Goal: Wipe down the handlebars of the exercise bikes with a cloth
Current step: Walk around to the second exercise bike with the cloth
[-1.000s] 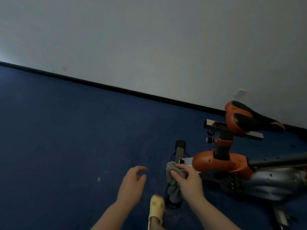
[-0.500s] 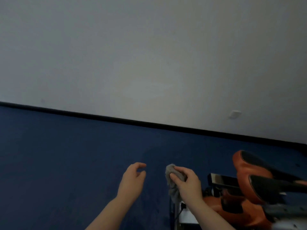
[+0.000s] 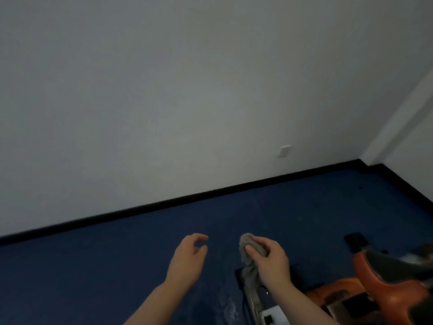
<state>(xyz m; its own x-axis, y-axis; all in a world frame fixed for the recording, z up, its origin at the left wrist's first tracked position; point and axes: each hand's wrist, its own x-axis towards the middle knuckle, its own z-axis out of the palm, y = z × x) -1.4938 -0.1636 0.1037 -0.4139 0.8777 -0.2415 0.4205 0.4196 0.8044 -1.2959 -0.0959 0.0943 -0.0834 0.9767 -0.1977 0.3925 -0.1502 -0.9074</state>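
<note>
The right hand point(image 3: 269, 260) grips a bunched grey cloth point(image 3: 248, 259) above the blue floor point(image 3: 93, 266); the left hand point(image 3: 188, 259) hangs loosely open, empty — a pause between wipes, I judge; no handlebar shows beside the orange bike point(image 3: 375, 285), so finding one comes next.

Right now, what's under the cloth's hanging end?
The cloth, bunched in the right hand, hangs over a dark bike frame bar above blue floor. The bar's top is covered.
</note>
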